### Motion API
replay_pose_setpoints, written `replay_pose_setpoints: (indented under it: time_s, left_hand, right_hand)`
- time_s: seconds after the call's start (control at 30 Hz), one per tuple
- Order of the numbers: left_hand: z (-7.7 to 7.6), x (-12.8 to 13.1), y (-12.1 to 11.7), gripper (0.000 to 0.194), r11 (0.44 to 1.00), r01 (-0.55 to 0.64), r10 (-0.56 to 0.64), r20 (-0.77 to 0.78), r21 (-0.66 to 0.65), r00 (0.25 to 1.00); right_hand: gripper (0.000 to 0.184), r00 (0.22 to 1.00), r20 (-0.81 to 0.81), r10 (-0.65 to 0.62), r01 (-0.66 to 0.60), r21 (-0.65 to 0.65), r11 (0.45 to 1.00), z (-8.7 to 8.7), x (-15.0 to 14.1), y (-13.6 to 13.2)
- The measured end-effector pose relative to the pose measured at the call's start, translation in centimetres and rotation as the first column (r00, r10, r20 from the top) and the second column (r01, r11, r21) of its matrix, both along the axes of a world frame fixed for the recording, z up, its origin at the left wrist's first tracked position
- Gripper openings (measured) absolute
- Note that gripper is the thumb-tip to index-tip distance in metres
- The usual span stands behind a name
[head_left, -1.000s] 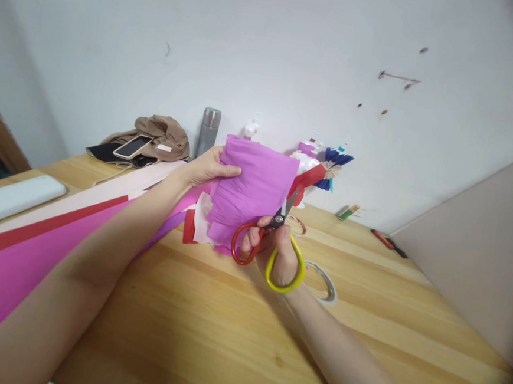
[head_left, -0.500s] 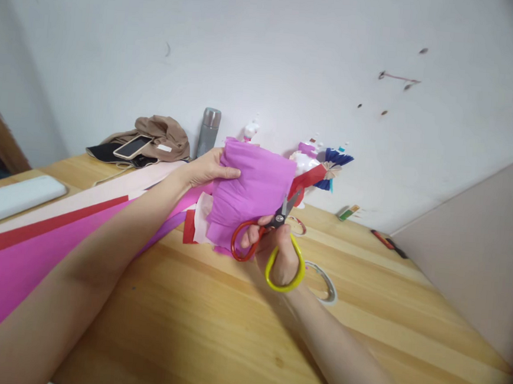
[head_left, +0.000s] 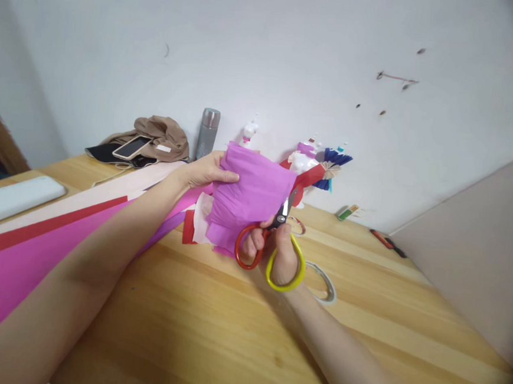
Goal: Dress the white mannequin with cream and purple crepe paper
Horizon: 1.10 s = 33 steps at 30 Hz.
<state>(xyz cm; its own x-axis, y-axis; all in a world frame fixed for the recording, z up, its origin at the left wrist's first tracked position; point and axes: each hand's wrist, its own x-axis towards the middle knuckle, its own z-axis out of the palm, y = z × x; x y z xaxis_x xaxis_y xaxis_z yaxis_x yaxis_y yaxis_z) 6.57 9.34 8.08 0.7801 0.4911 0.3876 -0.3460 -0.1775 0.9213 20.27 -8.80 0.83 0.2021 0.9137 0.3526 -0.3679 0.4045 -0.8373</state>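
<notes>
Purple, creased, paper-like sheet (head_left: 257, 183) is pinched between my left hand's (head_left: 208, 169) thumb and fingers, above the pale wooden table (head_left: 162, 315). My right hand (head_left: 283, 258) grips red-and-yellow-handled metal scissors (head_left: 281, 219) at its edge; slack folds could, I judge, snag the blades. The grey cylindrical flask (head_left: 207, 136) hides any contents.

Head cam, looks fwd/down, nr desk (head_left: 193, 323).

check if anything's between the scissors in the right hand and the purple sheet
Nothing visible does. The scissors in the right hand have their blades right by the right edge of the purple sheet. The left hand grips the opposite edge, and the red piece shows beyond the blades.
</notes>
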Motion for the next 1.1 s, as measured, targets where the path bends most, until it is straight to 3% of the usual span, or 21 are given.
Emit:
replay_pose_setpoints:
  time_s: [0.27, 0.47, 0.67, 1.1]
  left_hand:
    - [-0.12, -0.07, 0.28, 0.062, 0.999, -0.015, 0.015, -0.014, 0.036, 1.0]
    - [0.16, 0.06, 0.0, 0.076, 0.997, -0.001, 0.003, -0.013, 0.083, 1.0]
    - [-0.13, -0.1, 0.37, 0.068, 0.997, 0.002, 0.001, -0.028, 0.075, 1.0]
    - [-0.42, -0.1, 0.47, 0.069, 0.996, 0.053, -0.046, -0.102, 0.068, 0.994]
  right_hand:
    - [0.049, 0.998, -0.06, -0.001, 0.001, 0.006, 1.0, -0.12, -0.31, 0.25]
    - [0.046, 1.0, -0.009, -0.016, 0.016, 0.025, 1.0, 0.4, -0.02, 0.21]
    - [0.042, 0.998, 0.003, 0.067, -0.067, -0.008, 0.998, 0.27, -0.12, -0.05]
    - [0.044, 1.0, -0.016, 0.009, -0.009, 0.005, 1.0, 0.37, 0.14, 0.09]
